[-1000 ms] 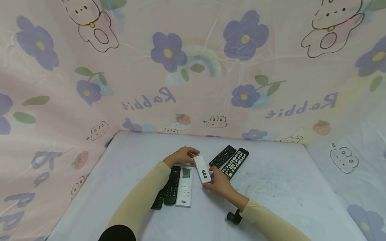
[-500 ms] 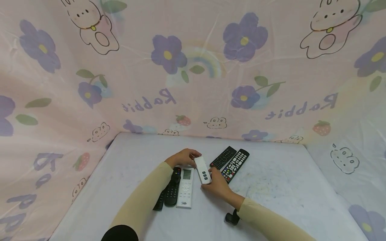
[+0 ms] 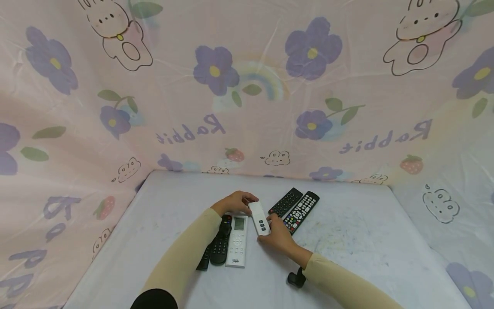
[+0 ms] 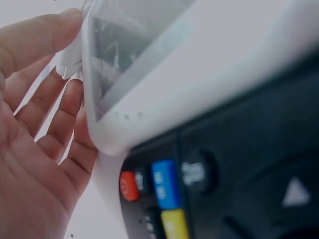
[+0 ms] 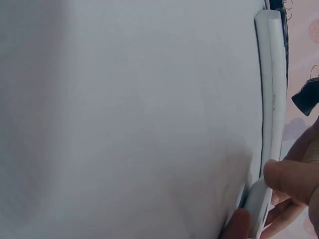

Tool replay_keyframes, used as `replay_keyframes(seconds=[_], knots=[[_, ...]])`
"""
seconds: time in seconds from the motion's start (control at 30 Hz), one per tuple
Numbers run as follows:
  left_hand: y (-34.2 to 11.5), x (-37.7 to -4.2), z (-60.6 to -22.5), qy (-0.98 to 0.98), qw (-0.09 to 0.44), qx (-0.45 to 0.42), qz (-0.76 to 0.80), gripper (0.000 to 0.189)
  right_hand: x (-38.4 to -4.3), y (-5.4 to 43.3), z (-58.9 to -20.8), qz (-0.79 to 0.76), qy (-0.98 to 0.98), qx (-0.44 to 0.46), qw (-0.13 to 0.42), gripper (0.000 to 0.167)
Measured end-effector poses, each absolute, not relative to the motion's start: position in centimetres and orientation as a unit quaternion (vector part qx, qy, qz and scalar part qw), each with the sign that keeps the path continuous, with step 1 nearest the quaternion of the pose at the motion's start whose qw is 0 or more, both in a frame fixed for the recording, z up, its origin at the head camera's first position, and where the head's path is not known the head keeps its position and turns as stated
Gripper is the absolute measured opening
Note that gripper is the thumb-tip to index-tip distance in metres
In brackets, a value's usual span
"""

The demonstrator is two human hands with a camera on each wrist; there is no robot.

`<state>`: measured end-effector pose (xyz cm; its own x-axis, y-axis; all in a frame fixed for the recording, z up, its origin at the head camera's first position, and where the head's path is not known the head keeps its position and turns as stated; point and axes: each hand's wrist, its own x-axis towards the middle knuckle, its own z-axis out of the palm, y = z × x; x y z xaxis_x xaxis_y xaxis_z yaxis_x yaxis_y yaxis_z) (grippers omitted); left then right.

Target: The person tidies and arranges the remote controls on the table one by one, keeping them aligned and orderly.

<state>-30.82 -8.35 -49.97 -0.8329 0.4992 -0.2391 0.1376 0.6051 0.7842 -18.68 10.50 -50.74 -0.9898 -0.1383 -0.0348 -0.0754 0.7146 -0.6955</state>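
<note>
A small white remote control (image 3: 259, 218) with several dark buttons is at the middle of the table, tilted slightly. My left hand (image 3: 236, 202) pinches its far end between thumb and fingers; in the left wrist view, that end (image 4: 71, 60) shows between the thumb and fingers of the left hand (image 4: 45, 114). My right hand (image 3: 280, 235) holds its near end. In the right wrist view, the left hand (image 5: 299, 184) touches the white remote (image 5: 256, 204) and a right fingertip (image 5: 237, 225) presses its lower side.
Left of the hands lie a white remote with a display (image 3: 236, 242), a black remote with coloured buttons (image 3: 220, 246) and another black remote (image 3: 204, 259), partly hidden. Two black remotes (image 3: 286, 201) (image 3: 302, 212) lie slantwise to the right. A black wrist camera (image 3: 296, 279) sits under the right wrist.
Both hands stay on the small white remote. The right hand and its wrist have shifted slightly left; the view has also moved a little. The other remotes stay put.
</note>
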Motion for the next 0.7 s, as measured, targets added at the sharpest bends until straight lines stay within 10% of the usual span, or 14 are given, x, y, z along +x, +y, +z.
replay_keyframes(seconds=[0.7], knots=[[-8.89,-30.65,-50.31,0.876,0.186,0.211,0.392,0.05,-18.67,10.66,-50.66,-0.386,0.919,-0.081,0.024,0.06]])
